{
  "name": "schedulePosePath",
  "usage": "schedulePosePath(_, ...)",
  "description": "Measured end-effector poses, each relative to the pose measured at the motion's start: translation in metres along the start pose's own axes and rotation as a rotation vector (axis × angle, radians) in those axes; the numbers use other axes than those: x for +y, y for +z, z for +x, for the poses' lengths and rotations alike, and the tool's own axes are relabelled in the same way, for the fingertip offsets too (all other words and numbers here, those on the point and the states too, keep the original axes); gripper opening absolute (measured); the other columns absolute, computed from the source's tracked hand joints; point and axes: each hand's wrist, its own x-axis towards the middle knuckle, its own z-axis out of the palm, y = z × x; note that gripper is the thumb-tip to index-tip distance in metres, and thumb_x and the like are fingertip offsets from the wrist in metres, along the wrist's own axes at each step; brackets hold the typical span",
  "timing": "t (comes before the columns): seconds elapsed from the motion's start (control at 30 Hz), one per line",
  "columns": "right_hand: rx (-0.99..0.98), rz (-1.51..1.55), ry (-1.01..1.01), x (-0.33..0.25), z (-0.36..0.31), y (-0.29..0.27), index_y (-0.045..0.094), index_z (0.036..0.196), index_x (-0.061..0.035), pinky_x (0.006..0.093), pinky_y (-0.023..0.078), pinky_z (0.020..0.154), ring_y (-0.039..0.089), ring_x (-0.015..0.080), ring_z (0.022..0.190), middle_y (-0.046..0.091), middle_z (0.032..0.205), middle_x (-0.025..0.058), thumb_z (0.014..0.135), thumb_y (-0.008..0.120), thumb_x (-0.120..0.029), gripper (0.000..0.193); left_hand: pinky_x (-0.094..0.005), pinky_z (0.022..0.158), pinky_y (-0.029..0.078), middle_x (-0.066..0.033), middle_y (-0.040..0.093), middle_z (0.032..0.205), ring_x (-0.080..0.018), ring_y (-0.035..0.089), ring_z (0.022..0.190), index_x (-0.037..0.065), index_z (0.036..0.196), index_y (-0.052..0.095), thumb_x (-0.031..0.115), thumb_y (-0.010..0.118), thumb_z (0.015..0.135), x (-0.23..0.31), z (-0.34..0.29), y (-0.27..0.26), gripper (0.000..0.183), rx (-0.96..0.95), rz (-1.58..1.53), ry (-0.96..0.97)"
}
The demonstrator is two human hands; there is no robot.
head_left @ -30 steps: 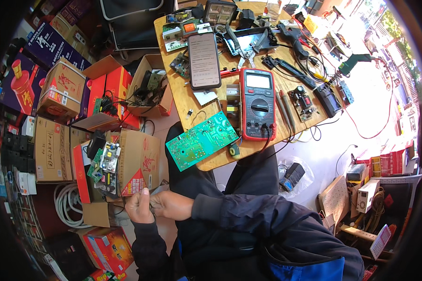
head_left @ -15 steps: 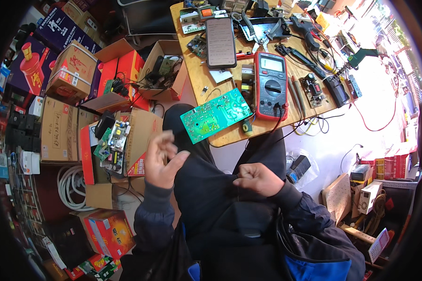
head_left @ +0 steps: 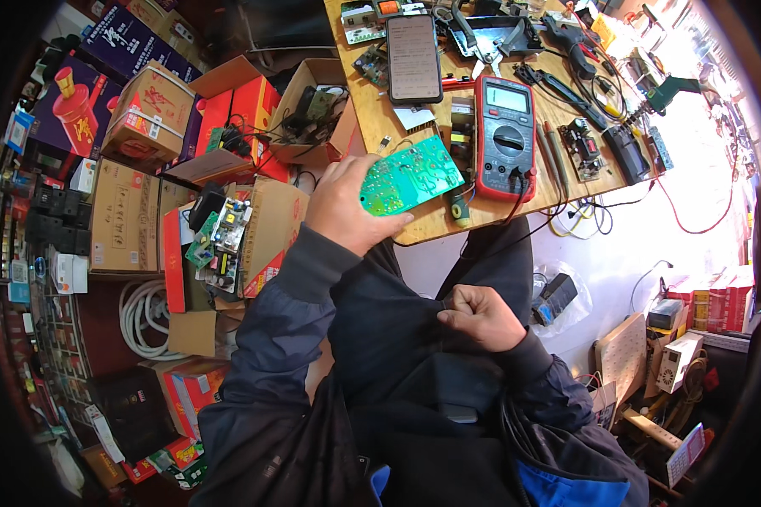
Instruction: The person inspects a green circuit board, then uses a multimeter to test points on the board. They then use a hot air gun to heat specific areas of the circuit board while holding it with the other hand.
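A green circuit board (head_left: 413, 179) lies solder side up over the near left corner of the wooden table. My left hand (head_left: 347, 203) is closed around the board's left end, thumb along the near edge and fingers over the far edge. Above my lap, my right hand (head_left: 484, 317) is closed with its fingers curled in; whatever it may hold is hidden. To the right of the board lies a red multimeter (head_left: 506, 139), its dial and screen facing up. A screwdriver handle (head_left: 459, 209) pokes out between the board and the meter.
A phone (head_left: 413, 61) with a lit screen rests on the wooden table (head_left: 372, 118). Pliers (head_left: 488, 51), probes and a small board (head_left: 582, 150) lie around the meter. Cardboard boxes (head_left: 127, 215) with electronic parts crowd the left. A bagged black adapter (head_left: 555, 297) sits on the floor.
My left hand has moved up and forward from above my knee and taken hold of the circuit board's left end. My right hand stays closed above my lap. The view has shifted slightly.
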Motion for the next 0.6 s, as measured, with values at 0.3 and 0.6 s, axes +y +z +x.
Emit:
schedulePosePath(0.3,0.02,0.088,-0.023,-0.004,0.001,-0.004,0.035,0.07,-0.0115,0.0252,0.031,0.056,0.03,0.0028,0.063,0.033,0.066,-0.0088,0.095,0.07,-0.004,0.045,-0.0546,0.104,0.054,-0.0301,0.065,0.129,-0.0415,0.068,0.115,-0.012,0.148,0.042,0.057,0.074,0.09,-0.05,-0.049,-0.027,0.095,-0.103,-1.927,-0.334)
schedulePosePath(0.6,-0.026,0.009,-0.023,-0.007,0.006,0.005,0.036,0.07,-0.0098,0.0259,0.03,0.056,0.031,0.0023,0.065,0.034,0.066,-0.0084,0.096,0.071,-0.006,0.043,-0.0487,0.099,0.056,-0.0287,0.065,0.127,-0.0363,0.069,0.108,-0.009,0.151,0.039,0.07,0.063,0.092,-0.056,-0.107,-0.003,0.102,0.116,-2.191,-0.407)
